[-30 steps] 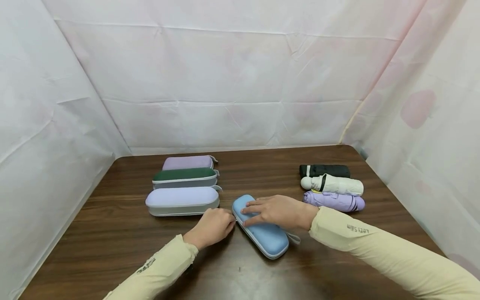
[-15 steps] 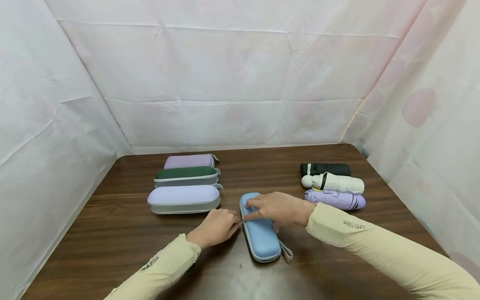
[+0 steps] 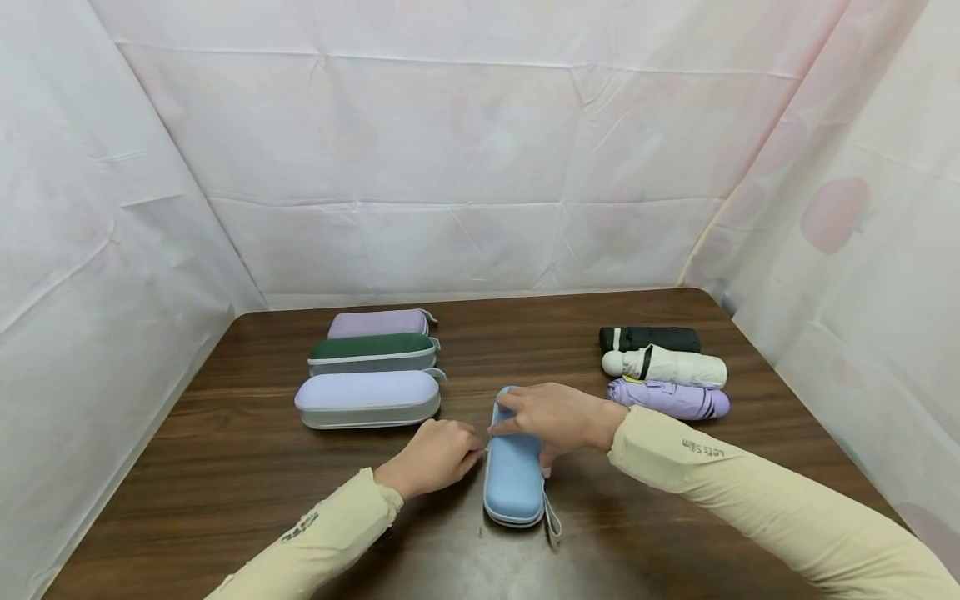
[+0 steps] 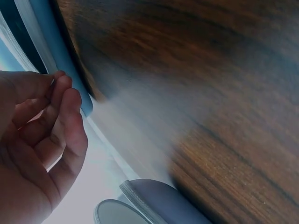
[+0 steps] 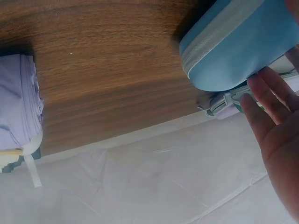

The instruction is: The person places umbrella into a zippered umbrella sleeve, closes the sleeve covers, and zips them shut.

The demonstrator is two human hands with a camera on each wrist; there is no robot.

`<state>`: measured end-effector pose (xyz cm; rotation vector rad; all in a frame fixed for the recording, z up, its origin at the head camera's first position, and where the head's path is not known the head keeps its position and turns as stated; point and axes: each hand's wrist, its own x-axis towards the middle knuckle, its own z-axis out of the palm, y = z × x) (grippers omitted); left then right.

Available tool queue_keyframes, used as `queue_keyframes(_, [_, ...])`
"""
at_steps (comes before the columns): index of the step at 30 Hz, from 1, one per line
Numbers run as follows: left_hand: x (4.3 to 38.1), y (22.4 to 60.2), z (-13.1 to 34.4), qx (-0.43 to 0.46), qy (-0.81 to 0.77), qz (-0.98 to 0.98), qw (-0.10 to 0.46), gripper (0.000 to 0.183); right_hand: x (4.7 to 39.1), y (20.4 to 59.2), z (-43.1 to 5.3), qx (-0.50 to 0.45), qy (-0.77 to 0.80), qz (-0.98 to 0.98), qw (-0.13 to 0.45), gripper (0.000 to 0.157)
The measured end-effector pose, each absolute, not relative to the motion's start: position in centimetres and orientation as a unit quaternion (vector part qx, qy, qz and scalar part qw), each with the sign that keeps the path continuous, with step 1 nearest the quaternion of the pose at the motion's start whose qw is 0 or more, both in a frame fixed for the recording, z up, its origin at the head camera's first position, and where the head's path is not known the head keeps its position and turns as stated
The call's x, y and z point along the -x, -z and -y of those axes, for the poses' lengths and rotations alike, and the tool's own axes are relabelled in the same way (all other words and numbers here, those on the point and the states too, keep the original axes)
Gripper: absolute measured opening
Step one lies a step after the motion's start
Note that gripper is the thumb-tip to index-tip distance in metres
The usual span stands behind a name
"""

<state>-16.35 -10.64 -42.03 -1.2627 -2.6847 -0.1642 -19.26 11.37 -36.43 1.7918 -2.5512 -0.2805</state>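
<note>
A light blue zip case (image 3: 513,483) lies lengthwise in front of me, its grey wrist strap (image 3: 552,518) hanging off the near right corner. My left hand (image 3: 433,457) is at its left side, thumb and fingertips pinching the small zipper pull (image 3: 486,450). In the left wrist view the fingertips meet right at the case's pale zipper edge (image 4: 39,37), where a dark slit shows between the bands. Over the far half of the case, my right hand (image 3: 561,417) holds it across the top, fingers towards the left edge and thumb (image 3: 547,461) down the right side.
On the left lie a lavender case (image 3: 367,398), a green case (image 3: 371,347) and a mauve case (image 3: 378,323) in a row. At right are folded umbrellas: black (image 3: 660,338), white (image 3: 675,367) and purple (image 3: 671,399). Pale cloth (image 3: 465,167) hangs behind the brown table (image 3: 247,500).
The blue case has turned from slanting to nearly straight, its near end and strap swinging left. My right hand's fingers have bent more over it; my left hand has shifted slightly right.
</note>
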Motion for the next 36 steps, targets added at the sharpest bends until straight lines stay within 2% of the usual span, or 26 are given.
queue_keyframes(7, [16.2,42.0,10.7,0.432,0.056,0.897,0.081,0.011,19.7,37.0,-11.8,-0.572,0.062,0.818,-0.003,0.085])
queue_keyframes(15, [16.2,42.1,10.8,0.442,0.047,0.892,0.079,0.011,20.1,37.4,-12.7,-0.565,0.016,0.823,-0.063,0.080])
queue_keyframes(36, [16.4,42.1,11.9,0.452,0.047,0.886,0.092,0.013,20.4,38.6,-14.1,-0.564,0.001,0.826,0.001,0.076])
